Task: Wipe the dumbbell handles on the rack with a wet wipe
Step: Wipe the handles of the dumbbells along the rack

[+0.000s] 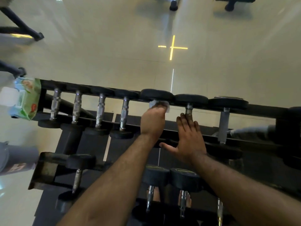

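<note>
The wet wipe (158,104) is gripped around a handle by the left hand (153,121); beside it, the right hand (189,136) is rested flat, so the wipe may be snagged.

Both bare forearms reach forward from bottom of frame, roughly parallel. Left hand (152,121): back of hand up, fingers curled downward at the far end, gripping, fingertips hidden. Right hand (189,137): flat, palm down, fingers (187,119) straight and close together pointing forward, thumb splayed out toward the left wrist.
</note>
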{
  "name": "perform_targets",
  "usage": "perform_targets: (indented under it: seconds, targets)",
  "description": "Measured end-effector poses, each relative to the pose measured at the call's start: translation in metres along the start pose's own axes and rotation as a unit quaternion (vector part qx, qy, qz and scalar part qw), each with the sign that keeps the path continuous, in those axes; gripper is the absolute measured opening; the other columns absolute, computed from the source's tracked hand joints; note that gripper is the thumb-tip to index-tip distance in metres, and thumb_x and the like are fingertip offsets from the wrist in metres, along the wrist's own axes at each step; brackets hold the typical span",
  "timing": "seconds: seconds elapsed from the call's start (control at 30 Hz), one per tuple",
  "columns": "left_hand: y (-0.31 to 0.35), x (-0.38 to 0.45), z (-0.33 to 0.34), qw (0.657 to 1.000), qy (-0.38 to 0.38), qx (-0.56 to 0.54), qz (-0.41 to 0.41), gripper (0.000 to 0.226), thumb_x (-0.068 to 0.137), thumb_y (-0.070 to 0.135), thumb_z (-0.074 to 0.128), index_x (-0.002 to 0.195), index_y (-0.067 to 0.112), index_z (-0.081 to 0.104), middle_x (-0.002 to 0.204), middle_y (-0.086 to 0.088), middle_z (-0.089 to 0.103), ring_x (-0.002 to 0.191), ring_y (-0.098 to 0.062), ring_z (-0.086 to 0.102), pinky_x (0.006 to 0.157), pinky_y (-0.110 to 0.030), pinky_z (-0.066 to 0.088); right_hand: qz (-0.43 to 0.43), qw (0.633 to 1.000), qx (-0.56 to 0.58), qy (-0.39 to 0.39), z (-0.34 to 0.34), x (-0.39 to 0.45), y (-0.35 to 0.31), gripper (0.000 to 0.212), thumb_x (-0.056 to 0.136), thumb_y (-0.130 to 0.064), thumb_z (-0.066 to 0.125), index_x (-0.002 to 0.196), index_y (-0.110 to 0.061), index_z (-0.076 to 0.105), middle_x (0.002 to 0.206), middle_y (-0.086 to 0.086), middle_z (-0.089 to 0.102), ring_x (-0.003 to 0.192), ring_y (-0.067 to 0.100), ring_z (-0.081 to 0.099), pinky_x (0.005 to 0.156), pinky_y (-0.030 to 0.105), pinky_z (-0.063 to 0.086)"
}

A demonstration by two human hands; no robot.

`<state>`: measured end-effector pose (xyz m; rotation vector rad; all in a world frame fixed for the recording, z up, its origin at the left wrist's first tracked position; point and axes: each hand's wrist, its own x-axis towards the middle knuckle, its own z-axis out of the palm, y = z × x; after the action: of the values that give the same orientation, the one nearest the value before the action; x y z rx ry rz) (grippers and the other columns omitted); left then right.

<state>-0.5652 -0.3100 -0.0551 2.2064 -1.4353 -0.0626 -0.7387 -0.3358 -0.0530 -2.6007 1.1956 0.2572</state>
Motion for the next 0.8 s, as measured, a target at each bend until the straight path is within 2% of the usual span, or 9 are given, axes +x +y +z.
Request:
perform_targets:
  seconds: [0.1,0.23,0.33,0.43,0.5,0.57,0.63,0.67,0.8]
  targets:
    - [-0.013,0.01,-0.005,0.985,-0.094,0.086,0.119,0.022,0.081,0.0,0.073,0.098,0.012,0.078,0.092,-0.007,0.077,0.085,-0.027,0.074,0.074,-0.038,0.063,-0.004,1.0,0.011,0.009,-0.003,-0.001,0.0,0.13,0.078,-0.103,0.027,0.172,-0.014,0.01,0.18,0.007,-0.001,0.165,0.026,-0.017,0.134,0.054,0.002]
    - [-0.031,0.018,-0.038,0.941,-0.203,0.144,0.227,0.025,0.088,0.014,0.071,0.111,0.023,0.078,0.105,0.001,0.077,0.093,-0.019,0.073,0.078,-0.034,0.059,-0.011,1.0,0.017,0.006,-0.005,0.0,-0.001,0.13,0.078,-0.102,0.029,0.172,-0.015,0.01,0.181,0.007,0.0,0.165,0.026,-0.018,0.134,0.053,0.0]
    - [-0.041,0.013,-0.065,0.923,-0.352,0.038,0.152,0.023,0.097,0.026,0.068,0.116,0.033,0.078,0.111,0.012,0.077,0.096,-0.009,0.07,0.088,-0.033,0.057,-0.015,1.0,0.013,0.0,-0.007,-0.001,0.0,0.13,0.079,-0.102,0.029,0.172,-0.014,0.009,0.181,0.007,-0.001,0.164,0.027,-0.019,0.134,0.053,-0.001]
    - [-0.055,0.0,-0.081,0.871,-0.462,-0.163,-0.038,0.012,0.096,0.029,0.075,0.105,0.031,0.082,0.098,0.013,0.079,0.092,-0.003,0.072,0.09,-0.035,0.06,-0.013,1.0,0.01,0.001,-0.007,-0.001,0.0,0.13,0.079,-0.101,0.031,0.172,-0.013,0.012,0.181,0.008,0.002,0.165,0.028,-0.016,0.134,0.055,0.001]
    - [-0.064,-0.005,-0.083,0.849,-0.424,-0.285,-0.135,0.011,0.097,0.023,0.075,0.105,0.024,0.081,0.1,0.006,0.08,0.097,-0.01,0.075,0.093,-0.038,0.061,-0.014,1.0,0.009,-0.004,-0.006,-0.001,0.0,0.13,0.078,-0.101,0.031,0.172,-0.013,0.011,0.18,0.008,0.001,0.165,0.029,-0.016,0.134,0.055,0.001]
    - [-0.066,-0.004,-0.081,0.887,-0.268,-0.326,-0.187,0.013,0.099,0.018,0.072,0.109,0.018,0.079,0.101,0.003,0.08,0.097,-0.011,0.076,0.092,-0.037,0.062,-0.013,1.0,0.008,-0.007,-0.007,-0.001,-0.001,0.13,0.078,-0.101,0.03,0.172,-0.014,0.01,0.18,0.007,0.0,0.165,0.029,-0.017,0.133,0.055,0.0]
    - [-0.056,-0.003,-0.077,0.945,-0.1,-0.236,-0.205,0.016,0.099,0.019,0.071,0.112,0.018,0.079,0.097,0.006,0.079,0.088,-0.006,0.074,0.085,-0.031,0.064,-0.013,1.0,0.007,-0.005,-0.008,-0.002,-0.001,0.129,0.079,-0.1,0.031,0.172,-0.013,0.011,0.18,0.008,0.001,0.165,0.029,-0.017,0.133,0.056,0.0]
    - [-0.048,-0.005,-0.074,0.964,-0.068,-0.164,-0.196,0.017,0.099,0.021,0.07,0.113,0.019,0.08,0.097,0.007,0.079,0.084,-0.005,0.072,0.082,-0.029,0.063,-0.013,1.0,0.004,-0.004,-0.008,-0.002,-0.001,0.129,0.079,-0.1,0.031,0.172,-0.013,0.011,0.18,0.008,0.002,0.165,0.029,-0.016,0.134,0.056,0.0]
    - [-0.023,-0.023,-0.058,0.943,-0.263,0.03,-0.202,0.015,0.097,0.02,0.062,0.106,0.02,0.074,0.097,-0.004,0.074,0.092,-0.028,0.071,0.078,-0.038,0.059,-0.012,1.0,-0.005,-0.003,-0.009,-0.002,-0.002,0.129,0.079,-0.101,0.031,0.171,-0.012,0.013,0.18,0.009,0.006,0.165,0.03,-0.013,0.134,0.055,0.0]
